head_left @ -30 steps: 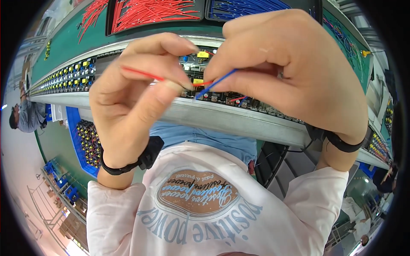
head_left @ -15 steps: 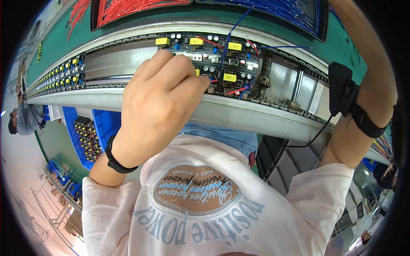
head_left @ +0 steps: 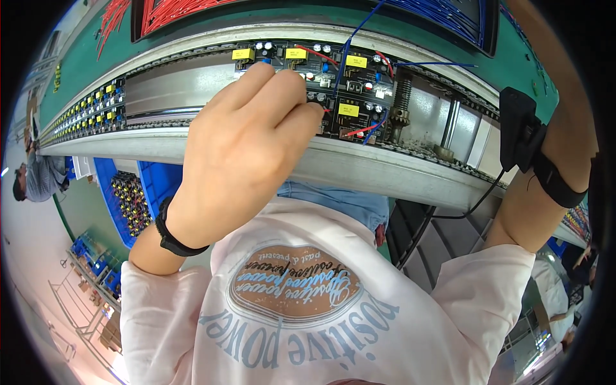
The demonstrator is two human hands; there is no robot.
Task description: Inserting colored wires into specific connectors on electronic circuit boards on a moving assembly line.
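My left hand (head_left: 250, 135) is closed over the front row of black circuit boards (head_left: 350, 122), thumb and fingers pinched together. Its back hides the fingertips and whatever they hold. A short bit of red wire (head_left: 326, 111) shows beside the curled index finger. The boards carry yellow block components (head_left: 348, 110), small capacitors, and loose red wires (head_left: 385, 63) and blue wires (head_left: 342, 67) standing out from them. My right arm (head_left: 536, 199) stretches up along the right side, with a black device strapped to it; the right hand lies outside the picture.
The boards sit between the metal rails (head_left: 359, 170) of a chain conveyor; more boards (head_left: 90, 112) stand farther left. Behind lie trays of red wires (head_left: 186, 14) and blue wires (head_left: 443, 22). A blue crate (head_left: 163, 183) holds boards below left. Another person (head_left: 48, 176) is far left.
My left hand has shifted slightly up and right over the boards, its fingers still pinched. The whole view has moved a little. The right arm stays raised.
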